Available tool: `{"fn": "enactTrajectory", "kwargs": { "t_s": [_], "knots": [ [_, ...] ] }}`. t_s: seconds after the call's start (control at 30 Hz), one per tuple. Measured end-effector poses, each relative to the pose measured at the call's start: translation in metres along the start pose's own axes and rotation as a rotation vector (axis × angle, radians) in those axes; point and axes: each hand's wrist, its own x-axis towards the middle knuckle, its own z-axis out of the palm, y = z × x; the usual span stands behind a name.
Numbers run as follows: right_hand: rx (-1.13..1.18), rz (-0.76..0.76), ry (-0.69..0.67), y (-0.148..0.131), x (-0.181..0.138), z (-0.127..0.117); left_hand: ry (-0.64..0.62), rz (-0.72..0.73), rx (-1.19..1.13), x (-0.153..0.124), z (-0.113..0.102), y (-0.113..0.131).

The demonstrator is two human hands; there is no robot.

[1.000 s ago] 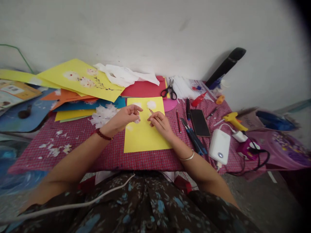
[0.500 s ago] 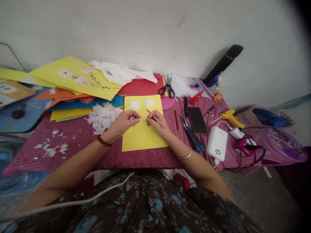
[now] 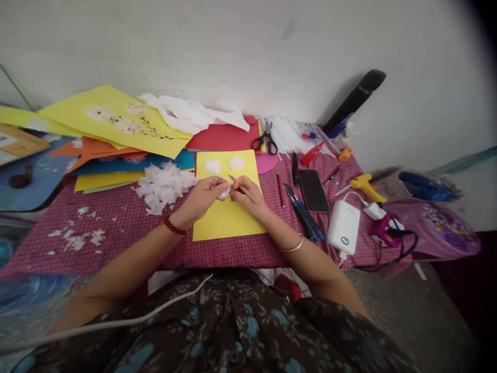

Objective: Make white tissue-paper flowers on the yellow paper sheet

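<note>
A yellow sheet of paper (image 3: 225, 223) lies in front of me on the cloth-covered table. Two fluffy white tissue patches (image 3: 212, 166) sit side by side near its top edge. Above the sheet, my left hand (image 3: 204, 197) is closed, pinching a small white piece of tissue paper (image 3: 224, 193) at its fingertips. My right hand (image 3: 249, 197) is closed around a slim pencil (image 3: 241, 187), its pointed end tilted up and left. The fingertips of both hands are close together at the tissue. Left of the sheet lies a heap of white tissue pieces (image 3: 165, 186).
Scissors (image 3: 266, 140) lie beyond the sheet near red paper (image 3: 221, 135). To the right are a phone (image 3: 313, 190), a cutter (image 3: 305, 215), a power bank (image 3: 344, 227) and a yellow glue gun (image 3: 367, 187). A decorated yellow sheet (image 3: 120, 119) rests on coloured papers at back left.
My hands have come closer together, the left turning so that its white tissue shows more at the fingertips. The view has shifted slightly.
</note>
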Motion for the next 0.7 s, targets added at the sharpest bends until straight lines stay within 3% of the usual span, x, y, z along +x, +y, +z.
{"fn": "enactTrajectory", "kwargs": {
  "t_s": [0.17, 0.47, 0.7],
  "knots": [
    [-0.014, -0.004, 0.026, -0.0032, -0.0013, 0.0008, 0.067, -0.042, -0.024, -0.0009, -0.004, 0.0011],
    [0.085, 0.045, -0.017, -0.0023, -0.0011, 0.0033, 0.057, 0.068, 0.134, -0.0012, 0.0004, -0.0037],
    [0.025, 0.024, 0.032, -0.0013, 0.0, -0.0034, 0.02, -0.154, -0.043, 0.0004, -0.0062, -0.0028]
  ]
}}
